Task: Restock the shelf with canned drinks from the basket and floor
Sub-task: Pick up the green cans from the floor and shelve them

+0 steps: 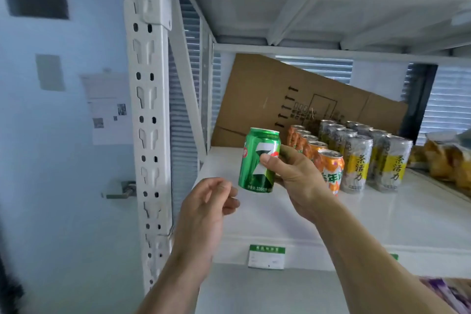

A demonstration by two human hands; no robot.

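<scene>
1. The right hand [290, 176] grips a green can [260, 160] at frame centre — thumb across its front, the can held upright above the white shelf [254, 214].
2. The left hand [206, 209], lower centre, holds nothing — fingers loosely curled, just beside the can.
3. Right of centre, orange cans [331, 168] and silver cans [356, 163] stand in rows before a tilted cardboard sheet [267, 94].

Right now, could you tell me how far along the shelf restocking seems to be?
Partly done: a row of orange cans and two rows of silver cans already stand on the shelf. In hand: the right hand holds a green can above the bare left part; the left hand holds nothing. Placing it remains. Basket and floor are out of view.
</scene>
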